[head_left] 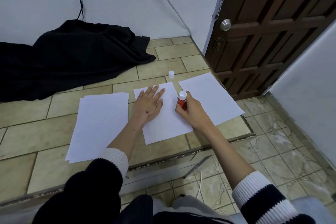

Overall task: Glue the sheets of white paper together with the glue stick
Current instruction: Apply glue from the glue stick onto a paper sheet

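My left hand (pixel 148 104) lies flat on the middle sheet (pixel 164 123), palm down, fingers straight and slightly spread, pointing toward 1 o'clock. It presses the paper against the tiled step (pixel 36 132) and grasps nothing.

My right hand (pixel 189 110) is curled round the glue stick (pixel 181 100), fingers and thumb wrapped about the red barrel. The stick stands tilted, its white end up and toward 12 o'clock. The lower end is hidden behind my fingers, so I cannot tell whether it touches the paper. The hand sits over the right edge of the middle sheet, at 3 o'clock from the left hand and near it, not touching.

A stack of sheets (pixel 100 123) lies at 9 o'clock from the middle sheet, just beside it, edges slightly fanned. A single sheet (pixel 209 98) lies at 2 o'clock from the middle sheet, skewed, with a narrow strip of tile showing between the two.

The white cap (pixel 171 74) stands alone on the tile at 12 o'clock from the middle sheet, just past its far edge.

Black cloth (pixel 72 56) is heaped against the wall at 10 o'clock. A brown door (pixel 272 32) with a metal knob (pixel 225 24) stands at 2 o'clock. Both sleeves are dark with white ribbed cuffs, pushed up the forearms.
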